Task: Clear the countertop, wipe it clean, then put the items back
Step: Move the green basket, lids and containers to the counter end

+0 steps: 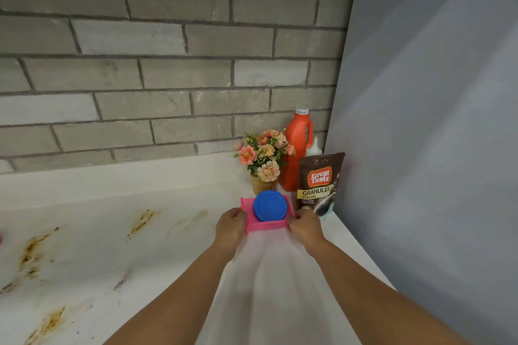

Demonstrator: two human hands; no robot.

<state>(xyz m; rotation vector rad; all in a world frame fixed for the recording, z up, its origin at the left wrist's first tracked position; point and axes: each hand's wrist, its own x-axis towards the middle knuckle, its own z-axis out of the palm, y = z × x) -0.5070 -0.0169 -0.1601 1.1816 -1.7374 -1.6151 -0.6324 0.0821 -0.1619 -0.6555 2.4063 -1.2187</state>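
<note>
Spanning the back, a grey brick wall [168, 64] is seen, w/ a white marbled countertop [98, 232] below it, marked by brown stains [32, 249] on the L side. A grey panel [434, 120] closes the R side. What looks like a white cloth [269, 288] is draped btwn the forearms. In the back R corner an orange bottle [297, 145], a coffee pouch [319, 185] and potted flowers [262, 154] are grouped close together. Just in front, a pink tray [266, 225] w/ a blue-lidded tub [269, 206] inside is gripped at both ends: left hand [231, 225] and right hand [305, 225] are curled round the side rims. Whether it is lifted off the surface cannot be told. A small white bottle [314, 147] is tucked behind the pouch. Risks, as judged: the tub could slide out if the tray is tipped or raised unevenly, and the pouch or flowers could be toppled if the tray is pushed back.
</note>
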